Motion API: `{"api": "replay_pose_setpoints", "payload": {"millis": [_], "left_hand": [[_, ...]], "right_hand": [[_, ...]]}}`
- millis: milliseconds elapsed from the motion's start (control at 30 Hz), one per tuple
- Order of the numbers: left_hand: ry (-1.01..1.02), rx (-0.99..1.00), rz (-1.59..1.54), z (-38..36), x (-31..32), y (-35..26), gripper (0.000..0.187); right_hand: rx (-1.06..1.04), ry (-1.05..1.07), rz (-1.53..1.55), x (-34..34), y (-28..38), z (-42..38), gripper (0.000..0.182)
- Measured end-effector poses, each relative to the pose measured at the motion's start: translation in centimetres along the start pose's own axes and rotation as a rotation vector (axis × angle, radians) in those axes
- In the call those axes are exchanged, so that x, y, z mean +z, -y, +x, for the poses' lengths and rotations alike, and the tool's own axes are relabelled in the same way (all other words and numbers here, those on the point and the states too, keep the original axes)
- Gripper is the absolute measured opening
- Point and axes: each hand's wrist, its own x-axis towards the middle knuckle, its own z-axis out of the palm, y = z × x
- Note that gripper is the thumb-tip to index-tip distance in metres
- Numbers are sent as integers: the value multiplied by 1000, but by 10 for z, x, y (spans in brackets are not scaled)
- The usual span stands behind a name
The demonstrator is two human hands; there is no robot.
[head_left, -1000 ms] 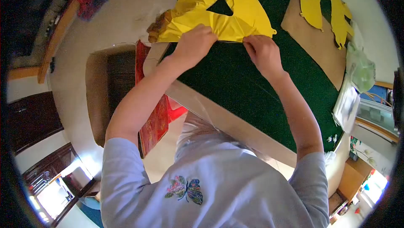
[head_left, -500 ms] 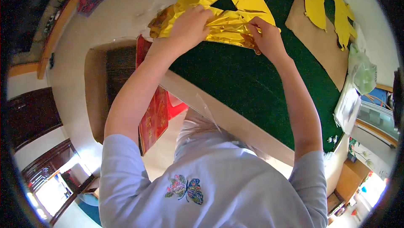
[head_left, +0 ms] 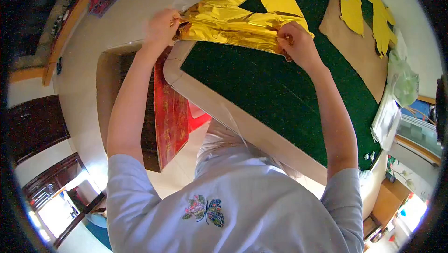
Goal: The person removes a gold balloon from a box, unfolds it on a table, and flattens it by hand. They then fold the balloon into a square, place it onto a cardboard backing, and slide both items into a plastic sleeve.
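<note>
A crinkled gold foil sheet [head_left: 238, 12] with a triangular hole cut in it stretches across the upper middle of the frame, lifted over the far edge of a table topped with dark green felt [head_left: 275, 94]. The left hand [head_left: 162, 28], in the upper left part of the frame just past the table's rounded corner, pinches the sheet's bunched left end between closed fingers. The right hand [head_left: 298, 43], upper centre-right, is clamped on the sheet's lower right edge, above the felt. Between the two hands the foil hangs in shiny folds. At the upper right, flat yellow cut-out shapes [head_left: 368, 12] lie partly on a brown cardboard sheet [head_left: 352, 50] that rests on the felt. Further right, near the table's edge, sits a bunched pale green plastic bag [head_left: 402, 80]. Left of the table, a red patterned panel [head_left: 170, 113] stands on edge beside a brown chair [head_left: 114, 99].
</note>
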Motion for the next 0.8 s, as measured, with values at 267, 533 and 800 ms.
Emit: {"api": "replay_pose_setpoints", "payload": {"millis": [267, 533, 800], "left_hand": [[-333, 159, -50, -3, -16, -63, 10], [-97, 451, -5, 0, 60, -153, 50], [-75, 358, 56, 1, 76, -158, 50]], "right_hand": [[185, -73, 143, 0, -2, 5, 16], [-164, -115, -258, -44, 27, 53, 13], [-493, -270, -366, -90, 104, 141, 10]]}}
